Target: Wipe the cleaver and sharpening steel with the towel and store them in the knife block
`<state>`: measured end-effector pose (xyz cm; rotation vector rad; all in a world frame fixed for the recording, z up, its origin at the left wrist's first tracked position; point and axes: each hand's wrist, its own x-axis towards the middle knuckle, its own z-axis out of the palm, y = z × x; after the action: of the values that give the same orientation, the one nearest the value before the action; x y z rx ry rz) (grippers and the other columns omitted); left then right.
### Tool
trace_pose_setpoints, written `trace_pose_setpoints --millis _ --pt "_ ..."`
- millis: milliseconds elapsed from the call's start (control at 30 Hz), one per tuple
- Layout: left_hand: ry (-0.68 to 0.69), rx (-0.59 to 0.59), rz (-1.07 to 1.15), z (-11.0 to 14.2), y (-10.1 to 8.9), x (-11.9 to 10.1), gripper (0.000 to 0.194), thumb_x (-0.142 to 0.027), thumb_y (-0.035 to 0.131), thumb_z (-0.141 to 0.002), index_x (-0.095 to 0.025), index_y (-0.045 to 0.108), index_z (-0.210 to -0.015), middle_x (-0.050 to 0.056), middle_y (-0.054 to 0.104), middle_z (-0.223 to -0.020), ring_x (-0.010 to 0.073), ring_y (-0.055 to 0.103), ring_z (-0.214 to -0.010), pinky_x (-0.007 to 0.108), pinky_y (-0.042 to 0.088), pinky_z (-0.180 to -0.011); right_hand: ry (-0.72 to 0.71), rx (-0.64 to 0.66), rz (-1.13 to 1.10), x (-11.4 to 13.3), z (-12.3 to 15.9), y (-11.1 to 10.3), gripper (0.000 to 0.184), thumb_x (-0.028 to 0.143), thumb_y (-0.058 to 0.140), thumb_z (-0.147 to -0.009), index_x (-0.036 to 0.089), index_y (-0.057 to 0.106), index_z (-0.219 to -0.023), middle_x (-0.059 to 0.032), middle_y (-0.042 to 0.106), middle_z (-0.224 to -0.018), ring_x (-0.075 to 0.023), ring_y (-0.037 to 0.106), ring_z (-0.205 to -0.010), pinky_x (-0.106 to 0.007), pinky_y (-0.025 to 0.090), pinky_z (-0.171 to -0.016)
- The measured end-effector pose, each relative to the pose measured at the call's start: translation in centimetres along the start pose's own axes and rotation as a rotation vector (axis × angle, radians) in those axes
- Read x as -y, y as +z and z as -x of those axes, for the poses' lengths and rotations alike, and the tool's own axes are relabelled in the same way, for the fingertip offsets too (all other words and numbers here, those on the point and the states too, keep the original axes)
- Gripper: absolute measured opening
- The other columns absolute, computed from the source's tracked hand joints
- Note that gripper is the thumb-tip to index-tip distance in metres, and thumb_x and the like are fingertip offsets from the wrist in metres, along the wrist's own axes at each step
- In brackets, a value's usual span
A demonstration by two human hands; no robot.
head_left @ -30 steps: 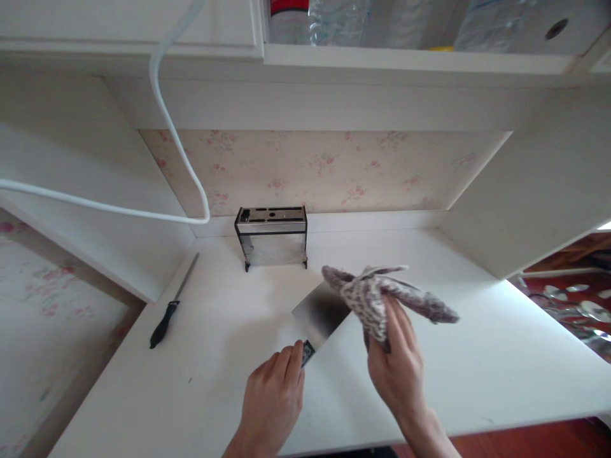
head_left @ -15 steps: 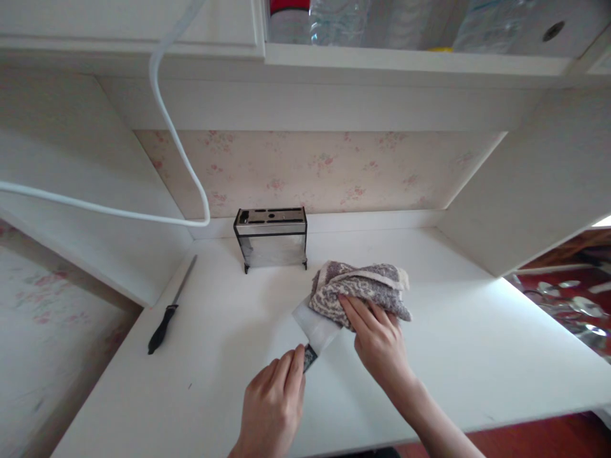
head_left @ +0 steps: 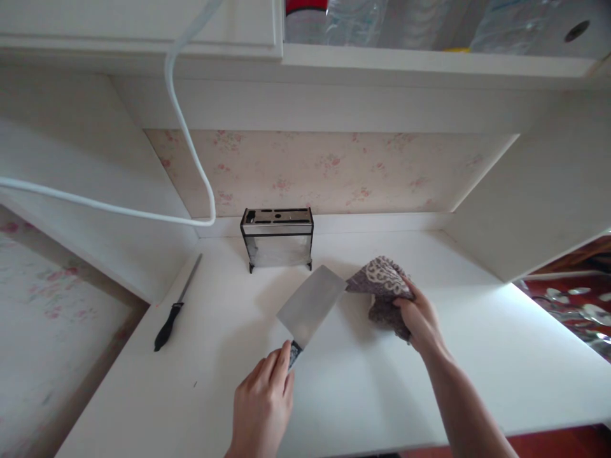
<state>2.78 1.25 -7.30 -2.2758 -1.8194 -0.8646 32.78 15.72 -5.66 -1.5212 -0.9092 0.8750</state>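
A broad steel cleaver [head_left: 312,304] lies over the white counter [head_left: 477,356] with its blade pointing up and away. My left hand [head_left: 265,407] is closed round the cleaver's dark handle near the front edge. To the right of the blade tip, my right hand [head_left: 420,318] grips a bunched grey patterned cloth [head_left: 382,283]. The cloth rests just off the blade, which shows bare.
A metal knife block [head_left: 277,238] stands against the back wall behind the cleaver. A sharpening steel with a black handle [head_left: 175,313] lies at the counter's left. A white cable [head_left: 191,152] hangs across the upper left. Bottles sit on the shelf above. Spoons [head_left: 573,305] show at far right.
The cloth was held above the blade, then pressed flat on it. Now my right hand has drawn it off to the right and the blade is uncovered. The left hand stays on the handle.
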Motion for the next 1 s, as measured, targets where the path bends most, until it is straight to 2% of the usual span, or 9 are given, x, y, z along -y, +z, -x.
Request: trace_pose_setpoints --millis 100,200,300,367,433,533,767,900,1000 --pt "0.005 -0.008 -0.037 -0.1 -0.1 0.4 0.037 -0.011 0.055 -0.086 -0.015 0.055 -0.123 0.006 0.071 -0.100 0.0175 0.067 -0.082 0.027 0.048 -0.070 0.203 0.051 -0.157 1.2 1.5 -0.2 0.061 0.021 0.063 -0.061 0.020 0.058 -0.121 -0.0025 0.069 -0.082 -0.0190 0.064 -0.064 -0.030 0.053 -0.056" --pt "0.017 -0.012 -0.052 -0.3 0.2 0.1 0.037 -0.011 0.054 -0.086 -0.014 0.055 -0.123 0.006 0.071 -0.101 0.0172 0.067 -0.083 0.027 0.048 -0.072 0.100 0.010 -0.062 2.1 4.0 0.9 0.057 0.027 0.062 -0.067 0.020 0.056 -0.124 -0.0046 0.070 -0.093 -0.0224 0.066 -0.080 -0.034 0.056 -0.067" --pt "0.039 0.006 -0.053 -0.7 0.5 -0.6 0.038 -0.009 0.052 -0.086 -0.015 0.055 -0.124 0.006 0.071 -0.101 0.0169 0.066 -0.081 0.028 0.047 -0.069 -0.209 0.030 0.246 2.3 7.5 3.1 0.054 0.026 0.056 -0.077 0.023 0.054 -0.131 -0.0062 0.065 -0.117 -0.0250 0.060 -0.111 -0.042 0.048 -0.098" --pt "0.051 0.019 -0.061 -1.1 0.6 -1.1 0.039 -0.007 0.052 -0.085 -0.014 0.056 -0.123 0.005 0.071 -0.100 0.0169 0.066 -0.078 0.028 0.047 -0.068 -0.540 0.234 0.454 2.2 10.0 4.8 0.056 0.015 0.047 -0.080 0.024 0.051 -0.135 -0.0053 0.057 -0.133 -0.0246 0.048 -0.128 -0.048 0.031 -0.113" --pt "0.052 0.004 -0.060 -1.4 0.6 -1.4 0.036 -0.008 0.052 -0.085 -0.014 0.057 -0.119 0.005 0.071 -0.098 0.0169 0.066 -0.078 0.029 0.047 -0.068 -0.851 0.442 0.665 2.0 12.1 6.3 0.067 0.004 0.041 -0.076 0.023 0.045 -0.141 -0.0036 0.045 -0.144 -0.0258 0.033 -0.139 -0.054 0.016 -0.119" --pt "0.048 -0.072 -0.046 -1.5 0.4 -1.5 0.028 -0.012 0.051 -0.088 -0.013 0.059 -0.114 0.005 0.071 -0.097 0.0158 0.066 -0.079 0.027 0.046 -0.070 -1.080 0.479 0.883 1.6 13.4 7.4 0.071 0.000 0.038 -0.074 0.016 0.041 -0.143 -0.0018 0.034 -0.151 -0.0283 0.022 -0.144 -0.058 0.010 -0.119" --pt "0.039 -0.129 -0.049 -1.3 -0.1 -1.0 0.027 -0.011 0.050 -0.088 -0.015 0.060 -0.112 0.005 0.073 -0.094 0.0146 0.067 -0.076 0.026 0.045 -0.073 -1.131 0.315 1.069 1.3 7.8 6.8 0.069 -0.003 0.034 -0.077 0.016 0.043 -0.142 0.0020 0.033 -0.151 -0.0267 0.024 -0.143 -0.055 0.018 -0.119" --pt "0.031 -0.101 -0.049 -1.0 0.1 -0.8 0.028 -0.011 0.050 -0.087 -0.015 0.060 -0.112 0.005 0.073 -0.094 0.0149 0.067 -0.076 0.026 0.046 -0.070 -1.023 0.392 1.039 1.5 3.4 6.1 0.070 -0.002 0.034 -0.076 0.021 0.046 -0.141 0.0017 0.040 -0.148 -0.0255 0.033 -0.139 -0.052 0.028 -0.116" --pt "0.011 -0.096 -0.025 -1.0 0.1 -0.7 0.028 -0.013 0.051 -0.087 -0.014 0.059 -0.114 0.005 0.073 -0.095 0.0151 0.068 -0.077 0.026 0.047 -0.071 -0.848 0.380 0.832 1.8 0.9 5.3 0.074 -0.002 0.037 -0.069 0.023 0.051 -0.137 0.0006 0.045 -0.144 -0.0217 0.041 -0.134 -0.043 0.034 -0.114"
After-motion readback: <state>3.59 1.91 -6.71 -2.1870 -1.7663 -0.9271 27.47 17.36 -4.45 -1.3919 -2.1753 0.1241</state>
